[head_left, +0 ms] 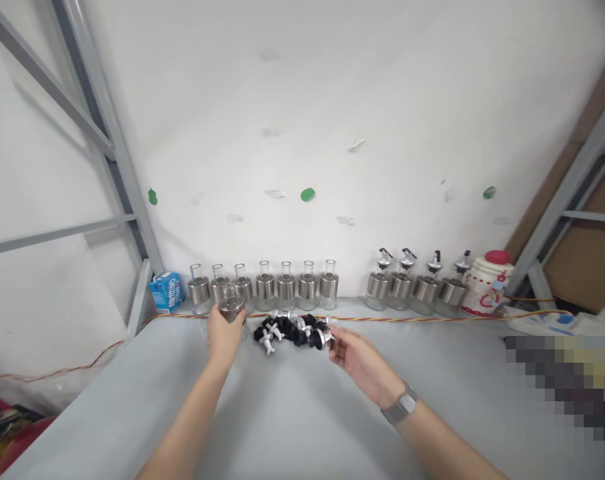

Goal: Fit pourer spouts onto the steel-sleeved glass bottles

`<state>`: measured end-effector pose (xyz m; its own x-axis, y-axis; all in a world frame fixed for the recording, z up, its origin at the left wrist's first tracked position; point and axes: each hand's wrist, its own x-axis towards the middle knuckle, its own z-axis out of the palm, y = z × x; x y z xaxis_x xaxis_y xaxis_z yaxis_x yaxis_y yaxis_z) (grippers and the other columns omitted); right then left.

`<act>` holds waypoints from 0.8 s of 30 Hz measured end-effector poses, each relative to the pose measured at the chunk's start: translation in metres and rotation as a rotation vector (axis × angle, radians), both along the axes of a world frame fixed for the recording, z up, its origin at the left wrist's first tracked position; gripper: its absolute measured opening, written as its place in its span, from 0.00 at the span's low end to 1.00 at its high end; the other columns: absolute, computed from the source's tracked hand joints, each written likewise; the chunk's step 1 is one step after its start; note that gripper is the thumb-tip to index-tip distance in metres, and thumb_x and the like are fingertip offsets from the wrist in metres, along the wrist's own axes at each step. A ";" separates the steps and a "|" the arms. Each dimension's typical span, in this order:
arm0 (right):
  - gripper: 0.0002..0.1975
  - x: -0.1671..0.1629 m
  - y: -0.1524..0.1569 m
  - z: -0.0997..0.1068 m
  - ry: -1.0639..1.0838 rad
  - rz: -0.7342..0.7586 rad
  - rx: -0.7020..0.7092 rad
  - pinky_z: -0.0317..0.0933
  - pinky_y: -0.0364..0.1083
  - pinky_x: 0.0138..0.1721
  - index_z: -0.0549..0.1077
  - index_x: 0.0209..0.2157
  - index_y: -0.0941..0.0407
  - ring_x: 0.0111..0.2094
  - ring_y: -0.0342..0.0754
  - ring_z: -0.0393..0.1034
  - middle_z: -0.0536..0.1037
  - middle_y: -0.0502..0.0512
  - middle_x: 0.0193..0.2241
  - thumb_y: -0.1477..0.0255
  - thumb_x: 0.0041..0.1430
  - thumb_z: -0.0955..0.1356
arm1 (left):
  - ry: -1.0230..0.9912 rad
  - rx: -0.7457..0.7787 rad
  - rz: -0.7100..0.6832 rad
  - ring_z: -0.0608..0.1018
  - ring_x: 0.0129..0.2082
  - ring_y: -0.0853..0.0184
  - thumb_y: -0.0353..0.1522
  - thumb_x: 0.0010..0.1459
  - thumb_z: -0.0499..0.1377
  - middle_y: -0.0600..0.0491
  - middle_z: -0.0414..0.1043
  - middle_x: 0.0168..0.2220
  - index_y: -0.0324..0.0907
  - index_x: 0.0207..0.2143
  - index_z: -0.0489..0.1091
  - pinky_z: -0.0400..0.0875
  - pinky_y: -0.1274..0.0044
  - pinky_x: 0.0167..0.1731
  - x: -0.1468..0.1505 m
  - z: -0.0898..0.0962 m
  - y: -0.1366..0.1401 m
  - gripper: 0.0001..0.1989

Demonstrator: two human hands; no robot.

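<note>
My left hand (223, 339) is wrapped round a glass bottle (231, 305) with a metal band, held upright in front of the row at the wall. My right hand (358, 360), with a watch on its wrist, pinches a pourer spout (320, 340) with a black stopper and silver collar. That spout is at the right end of a pile of loose pourer spouts (281, 327) in black, white and silver. Behind the pile, several open-necked bottles (286, 287) stand in a line. Farther right, several bottles (401, 285) have spouts fitted in their necks.
A blue carton (166, 292) stands at the left end of the grey table (282, 413). At the right are a white jar with a red lid (487, 283) and a white object (557, 321). A twisted wire (377, 320) runs along the back; grey metal frames flank both sides.
</note>
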<state>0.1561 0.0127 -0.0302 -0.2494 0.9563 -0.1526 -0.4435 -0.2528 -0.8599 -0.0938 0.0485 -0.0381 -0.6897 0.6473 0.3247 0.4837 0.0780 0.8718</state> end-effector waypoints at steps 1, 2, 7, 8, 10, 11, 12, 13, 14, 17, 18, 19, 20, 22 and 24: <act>0.07 0.000 0.000 0.000 -0.003 0.002 -0.003 0.57 0.39 0.25 0.70 0.24 0.59 0.21 0.39 0.61 0.68 0.49 0.21 0.69 0.46 0.69 | -0.005 0.008 -0.012 0.68 0.46 0.59 0.37 0.42 0.61 0.47 0.66 0.43 0.42 0.47 0.56 0.59 0.65 0.45 -0.001 -0.004 0.002 0.28; 0.07 0.000 0.000 0.000 -0.007 0.006 -0.006 0.57 0.39 0.25 0.70 0.24 0.58 0.22 0.39 0.61 0.68 0.49 0.21 0.69 0.46 0.69 | -0.003 0.015 -0.013 0.69 0.44 0.60 0.37 0.43 0.61 0.48 0.67 0.42 0.43 0.45 0.58 0.59 0.65 0.44 -0.001 -0.006 0.003 0.26; 0.07 0.000 0.001 -0.001 -0.011 0.009 -0.018 0.56 0.39 0.24 0.70 0.24 0.58 0.21 0.39 0.61 0.68 0.49 0.20 0.69 0.46 0.69 | 0.001 0.054 -0.021 0.70 0.43 0.61 0.38 0.43 0.61 0.49 0.67 0.40 0.43 0.42 0.59 0.60 0.66 0.43 -0.001 -0.008 0.002 0.23; 0.07 0.001 0.001 -0.001 -0.010 0.004 -0.022 0.56 0.39 0.23 0.70 0.25 0.58 0.21 0.38 0.60 0.68 0.48 0.20 0.69 0.46 0.69 | 0.004 0.062 -0.026 0.70 0.42 0.61 0.39 0.43 0.61 0.50 0.67 0.40 0.43 0.42 0.59 0.60 0.67 0.43 -0.001 -0.007 0.000 0.24; 0.06 0.001 0.002 0.000 -0.003 -0.010 -0.025 0.56 0.38 0.23 0.71 0.25 0.58 0.20 0.38 0.60 0.67 0.48 0.19 0.70 0.46 0.69 | 0.003 0.109 -0.046 0.70 0.41 0.61 0.40 0.43 0.61 0.50 0.66 0.40 0.42 0.43 0.59 0.61 0.67 0.43 0.001 -0.002 -0.004 0.25; 0.06 0.001 0.002 0.000 0.002 -0.014 -0.023 0.56 0.38 0.23 0.70 0.25 0.58 0.20 0.38 0.60 0.67 0.48 0.19 0.70 0.46 0.69 | -0.003 0.149 -0.062 0.70 0.41 0.62 0.41 0.42 0.61 0.50 0.66 0.40 0.42 0.43 0.59 0.61 0.68 0.42 0.003 0.002 -0.007 0.25; 0.06 0.001 0.003 0.000 0.009 -0.017 -0.019 0.56 0.38 0.23 0.70 0.24 0.58 0.20 0.38 0.60 0.68 0.48 0.19 0.70 0.46 0.69 | -0.012 0.201 -0.086 0.70 0.40 0.62 0.41 0.42 0.60 0.50 0.66 0.40 0.42 0.44 0.59 0.62 0.68 0.42 0.006 0.006 -0.011 0.26; 0.06 0.001 0.003 -0.001 0.019 -0.019 -0.017 0.57 0.38 0.23 0.70 0.24 0.58 0.20 0.39 0.60 0.68 0.49 0.19 0.70 0.47 0.69 | -0.023 0.254 -0.110 0.70 0.40 0.62 0.42 0.42 0.60 0.50 0.65 0.40 0.41 0.44 0.59 0.62 0.69 0.41 0.010 0.011 -0.016 0.27; 0.06 0.001 0.003 -0.001 0.029 -0.019 -0.017 0.57 0.38 0.23 0.71 0.24 0.58 0.20 0.39 0.60 0.68 0.49 0.19 0.70 0.47 0.69 | -0.032 0.296 -0.151 0.70 0.40 0.63 0.41 0.43 0.60 0.50 0.65 0.40 0.42 0.45 0.58 0.63 0.69 0.40 0.015 0.016 -0.021 0.27; 0.05 0.002 0.005 -0.003 0.081 -0.046 -0.023 0.57 0.38 0.22 0.71 0.25 0.58 0.20 0.39 0.60 0.68 0.49 0.19 0.70 0.45 0.69 | -0.044 0.308 -0.365 0.70 0.40 0.63 0.40 0.43 0.61 0.51 0.66 0.40 0.43 0.44 0.60 0.62 0.70 0.41 0.034 0.027 -0.038 0.25; 0.05 0.002 0.006 -0.003 0.113 -0.071 -0.017 0.57 0.38 0.21 0.72 0.25 0.58 0.20 0.39 0.60 0.68 0.49 0.19 0.71 0.45 0.70 | -0.059 0.286 -0.479 0.70 0.39 0.63 0.39 0.43 0.61 0.50 0.67 0.39 0.42 0.42 0.61 0.62 0.70 0.41 0.042 0.028 -0.043 0.24; 0.05 0.003 0.007 -0.002 0.151 -0.102 -0.002 0.57 0.38 0.21 0.72 0.24 0.58 0.20 0.39 0.60 0.68 0.48 0.19 0.71 0.44 0.70 | -0.075 0.250 -0.576 0.71 0.38 0.63 0.39 0.43 0.61 0.50 0.68 0.38 0.42 0.41 0.61 0.62 0.70 0.41 0.050 0.028 -0.048 0.22; 0.05 0.004 0.008 -0.001 0.189 -0.136 0.025 0.57 0.38 0.21 0.72 0.23 0.58 0.20 0.38 0.60 0.68 0.48 0.19 0.72 0.43 0.71 | -0.083 0.190 -0.674 0.71 0.38 0.63 0.39 0.44 0.61 0.50 0.69 0.38 0.42 0.41 0.62 0.63 0.70 0.40 0.057 0.026 -0.052 0.21; 0.05 0.008 0.009 0.004 0.241 -0.198 0.110 0.57 0.38 0.20 0.71 0.22 0.58 0.20 0.38 0.58 0.68 0.47 0.19 0.72 0.42 0.71 | -0.053 0.115 -0.791 0.70 0.38 0.62 0.39 0.42 0.62 0.49 0.69 0.38 0.42 0.40 0.63 0.62 0.69 0.41 0.071 0.018 -0.060 0.22; 0.05 0.012 0.008 0.012 0.253 -0.257 0.206 0.58 0.38 0.22 0.71 0.23 0.57 0.19 0.37 0.57 0.67 0.46 0.19 0.71 0.43 0.70 | 0.027 0.079 -0.886 0.69 0.40 0.60 0.38 0.40 0.63 0.49 0.68 0.40 0.43 0.40 0.65 0.59 0.67 0.43 0.082 0.008 -0.067 0.23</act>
<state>0.1682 0.0210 -0.0182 -0.0036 0.9965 0.0839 -0.6738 0.0596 -0.7365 -0.0116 -0.0187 -0.0298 0.0622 0.9145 0.3998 0.3579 -0.3944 0.8464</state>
